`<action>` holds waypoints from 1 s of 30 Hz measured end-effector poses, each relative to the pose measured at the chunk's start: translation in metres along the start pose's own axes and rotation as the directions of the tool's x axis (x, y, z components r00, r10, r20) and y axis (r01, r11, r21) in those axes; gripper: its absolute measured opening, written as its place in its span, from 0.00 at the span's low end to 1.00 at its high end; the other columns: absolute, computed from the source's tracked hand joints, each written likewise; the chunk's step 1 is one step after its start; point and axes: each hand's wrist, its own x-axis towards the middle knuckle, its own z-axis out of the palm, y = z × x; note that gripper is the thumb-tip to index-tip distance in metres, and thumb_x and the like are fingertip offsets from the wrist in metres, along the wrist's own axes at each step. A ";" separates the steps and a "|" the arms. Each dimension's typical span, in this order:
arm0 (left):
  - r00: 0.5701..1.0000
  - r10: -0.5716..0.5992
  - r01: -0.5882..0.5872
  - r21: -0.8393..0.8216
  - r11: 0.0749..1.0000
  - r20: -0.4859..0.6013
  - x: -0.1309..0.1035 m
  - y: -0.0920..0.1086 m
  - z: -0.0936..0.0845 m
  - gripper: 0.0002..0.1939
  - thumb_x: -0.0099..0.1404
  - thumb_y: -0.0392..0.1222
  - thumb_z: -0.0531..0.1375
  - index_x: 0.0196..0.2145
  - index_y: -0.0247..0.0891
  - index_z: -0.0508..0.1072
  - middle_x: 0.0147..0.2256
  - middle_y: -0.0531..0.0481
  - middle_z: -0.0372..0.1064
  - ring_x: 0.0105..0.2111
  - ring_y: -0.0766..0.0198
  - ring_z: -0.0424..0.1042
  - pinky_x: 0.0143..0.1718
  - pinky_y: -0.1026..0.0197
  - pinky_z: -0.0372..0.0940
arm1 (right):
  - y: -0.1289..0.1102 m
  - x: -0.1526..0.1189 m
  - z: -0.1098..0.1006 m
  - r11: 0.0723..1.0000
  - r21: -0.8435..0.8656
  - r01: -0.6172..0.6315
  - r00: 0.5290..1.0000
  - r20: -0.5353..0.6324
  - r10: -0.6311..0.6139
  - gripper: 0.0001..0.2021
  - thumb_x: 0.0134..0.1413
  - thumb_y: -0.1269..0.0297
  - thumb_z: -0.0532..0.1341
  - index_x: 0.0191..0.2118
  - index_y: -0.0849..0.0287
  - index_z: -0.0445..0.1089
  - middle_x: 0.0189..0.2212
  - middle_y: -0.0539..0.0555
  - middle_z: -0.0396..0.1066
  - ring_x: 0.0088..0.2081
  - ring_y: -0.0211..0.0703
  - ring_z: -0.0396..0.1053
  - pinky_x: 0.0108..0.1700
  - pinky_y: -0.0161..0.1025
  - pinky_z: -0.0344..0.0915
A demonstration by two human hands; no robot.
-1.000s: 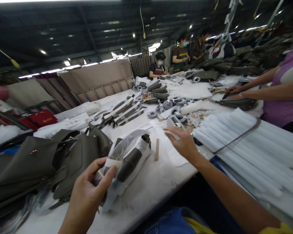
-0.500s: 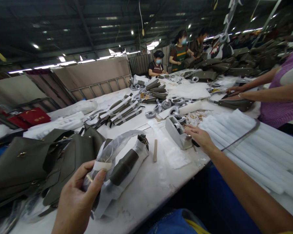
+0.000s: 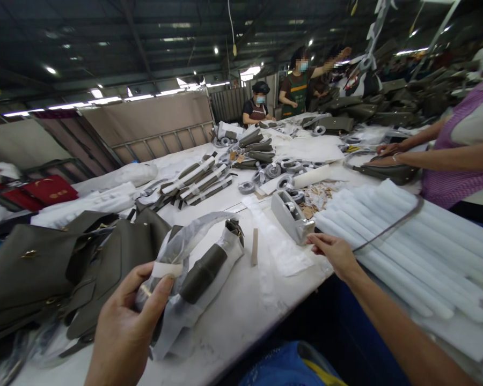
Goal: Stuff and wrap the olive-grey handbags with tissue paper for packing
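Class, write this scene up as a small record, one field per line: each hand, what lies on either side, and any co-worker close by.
Left hand: grips a dark bundle in translucent wrapping
Right hand: fingertips at the near end of the grey tape dispenser; contact unclear
Left side: dark bags
Right side: pale, soft-looking rolls
Nearby co-worker: both hands at another dark bag

L hand thumb-up, fingers curled; R hand fingertips pinched, arm fwd.
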 end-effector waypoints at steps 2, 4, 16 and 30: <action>1.000 -0.012 0.012 -0.015 1.000 -0.001 -0.001 0.005 0.001 0.17 0.57 0.56 0.63 0.36 0.39 0.75 0.27 0.54 0.73 0.26 0.65 0.67 0.28 0.66 0.62 | -0.021 -0.019 0.021 0.997 0.018 0.080 0.991 0.109 -0.081 0.22 0.42 0.44 0.71 0.34 0.60 0.80 0.30 0.56 0.78 0.25 0.38 0.68 0.31 0.38 0.69; 1.000 -0.001 0.001 -0.050 0.999 0.009 -0.002 0.011 0.003 0.16 0.57 0.54 0.63 0.36 0.39 0.75 0.26 0.55 0.72 0.25 0.66 0.66 0.28 0.66 0.61 | -0.047 -0.042 0.048 0.984 0.052 0.170 0.953 0.244 -0.177 0.20 0.46 0.47 0.70 0.35 0.60 0.80 0.27 0.55 0.77 0.25 0.39 0.68 0.31 0.38 0.68; 0.984 0.117 -0.090 -0.197 0.976 0.131 -0.005 0.013 0.009 0.13 0.61 0.49 0.62 0.38 0.37 0.75 0.32 0.52 0.73 0.29 0.66 0.68 0.32 0.66 0.63 | -0.138 -0.128 0.161 0.910 0.332 0.249 0.667 0.622 -0.410 0.38 0.55 0.59 0.67 0.69 0.50 0.52 0.27 0.48 0.77 0.25 0.41 0.73 0.33 0.39 0.72; 0.974 0.120 -0.075 -0.226 0.971 0.194 -0.007 0.011 0.003 0.11 0.61 0.46 0.64 0.38 0.38 0.76 0.31 0.53 0.73 0.30 0.66 0.68 0.32 0.66 0.61 | -0.143 -0.115 0.168 0.867 0.210 0.452 0.563 0.686 -0.460 0.40 0.61 0.61 0.62 0.71 0.47 0.40 0.27 0.45 0.76 0.29 0.42 0.75 0.38 0.39 0.73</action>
